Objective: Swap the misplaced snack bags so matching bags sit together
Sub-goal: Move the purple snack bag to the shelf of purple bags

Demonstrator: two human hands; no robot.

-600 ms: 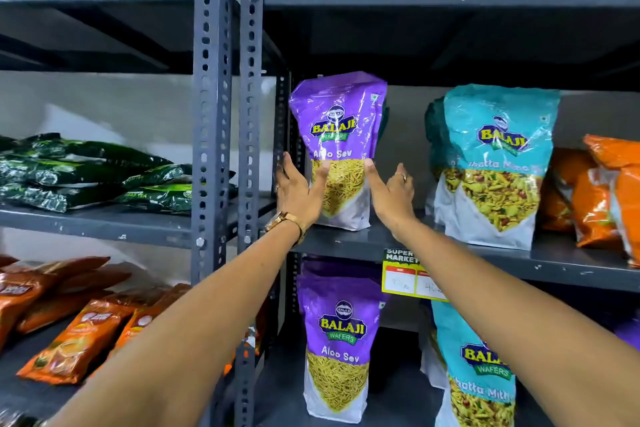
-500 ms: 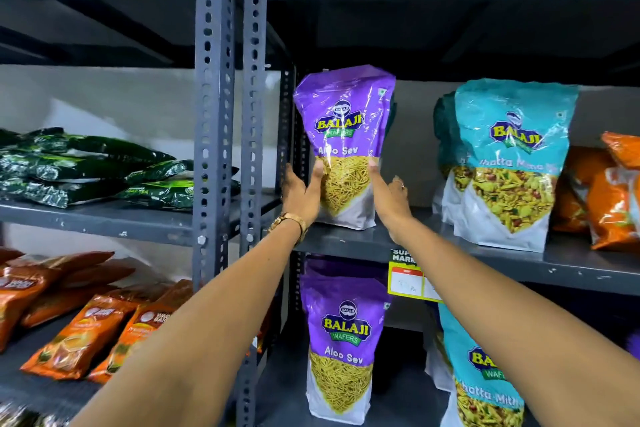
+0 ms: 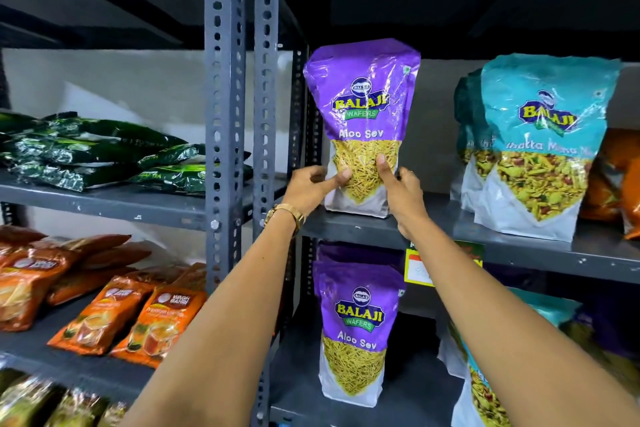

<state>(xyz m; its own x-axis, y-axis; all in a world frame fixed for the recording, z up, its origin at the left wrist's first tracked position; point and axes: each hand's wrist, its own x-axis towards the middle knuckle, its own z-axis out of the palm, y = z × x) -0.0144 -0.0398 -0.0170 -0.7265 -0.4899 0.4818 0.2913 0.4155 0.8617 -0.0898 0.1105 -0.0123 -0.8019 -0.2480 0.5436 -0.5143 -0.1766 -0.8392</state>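
A purple Aloo Sev bag [image 3: 363,104] stands upright at the left end of the middle shelf [image 3: 519,243]. My left hand [image 3: 308,189] grips its lower left side, thumb on the front. My right hand [image 3: 401,191] grips its lower right side, thumb pressed on the clear window. Teal Khatta Meetha bags [image 3: 543,146] stand further right on the same shelf. On the shelf below, another purple Aloo Sev bag [image 3: 356,333] stands upright, with a teal bag [image 3: 478,392] to its right, partly hidden by my right arm.
Grey slotted uprights [image 3: 239,114] separate this rack from the left one, which holds dark green packs [image 3: 104,156] and orange tea packs [image 3: 131,319]. Orange bags [image 3: 620,184] sit at the far right of the middle shelf. A yellow price tag [image 3: 420,270] hangs on the shelf edge.
Both hands have closed from open palms beside the bag onto the upper purple bag's lower sides. The camera has moved closer to the rack.
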